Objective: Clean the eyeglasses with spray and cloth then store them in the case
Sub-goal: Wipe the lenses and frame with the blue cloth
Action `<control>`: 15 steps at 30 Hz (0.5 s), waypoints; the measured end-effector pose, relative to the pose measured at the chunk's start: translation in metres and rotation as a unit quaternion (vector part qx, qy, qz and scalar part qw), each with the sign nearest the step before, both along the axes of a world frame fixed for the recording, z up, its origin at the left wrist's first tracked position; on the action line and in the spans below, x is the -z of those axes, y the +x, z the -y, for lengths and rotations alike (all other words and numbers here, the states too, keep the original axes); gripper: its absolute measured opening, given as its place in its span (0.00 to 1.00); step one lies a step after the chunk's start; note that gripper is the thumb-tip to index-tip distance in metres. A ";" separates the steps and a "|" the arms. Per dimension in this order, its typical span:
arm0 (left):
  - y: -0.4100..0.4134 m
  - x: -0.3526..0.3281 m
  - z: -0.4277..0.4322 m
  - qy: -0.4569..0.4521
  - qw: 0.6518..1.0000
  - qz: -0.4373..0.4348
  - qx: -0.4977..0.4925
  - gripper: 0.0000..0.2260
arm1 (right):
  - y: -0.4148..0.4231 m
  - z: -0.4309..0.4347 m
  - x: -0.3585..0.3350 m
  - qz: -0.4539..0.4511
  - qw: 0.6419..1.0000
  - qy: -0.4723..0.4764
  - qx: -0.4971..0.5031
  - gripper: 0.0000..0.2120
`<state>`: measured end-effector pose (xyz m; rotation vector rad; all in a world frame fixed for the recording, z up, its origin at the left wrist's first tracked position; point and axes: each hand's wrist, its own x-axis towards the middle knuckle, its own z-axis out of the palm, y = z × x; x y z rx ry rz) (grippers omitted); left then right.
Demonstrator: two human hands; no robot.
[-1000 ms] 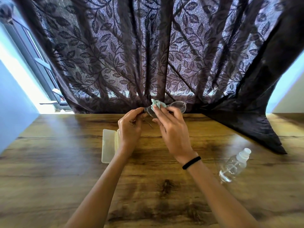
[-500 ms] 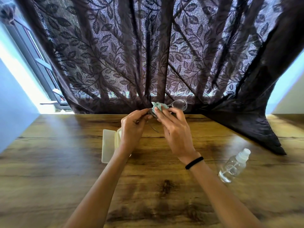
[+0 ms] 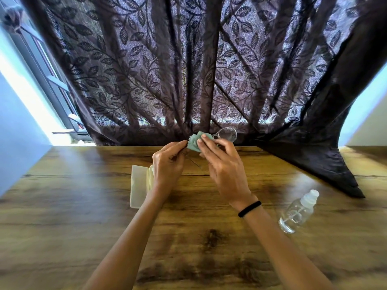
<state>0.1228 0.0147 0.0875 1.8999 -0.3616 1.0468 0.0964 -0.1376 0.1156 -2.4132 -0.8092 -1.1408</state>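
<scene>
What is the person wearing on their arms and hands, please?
The left hand and right hand are ungloved, and no sleeves show on either arm. A thin black band circles the right wrist. No rings or watch are visible.

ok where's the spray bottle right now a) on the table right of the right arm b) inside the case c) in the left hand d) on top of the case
a: the bottle sits on the table at the right, with nothing holding it.
</scene>
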 end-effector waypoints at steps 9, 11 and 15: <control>0.001 -0.002 0.001 -0.024 1.000 0.018 0.000 0.08 | 0.002 0.004 0.000 -0.070 0.994 0.084 0.014 0.21; 0.001 -0.003 0.001 -0.025 0.999 0.020 0.000 0.08 | 0.001 0.000 0.000 -0.076 0.994 0.075 0.007 0.23; 0.000 -0.004 0.000 -0.022 1.000 0.017 0.008 0.08 | 0.000 -0.003 0.001 -0.074 0.996 0.052 -0.017 0.22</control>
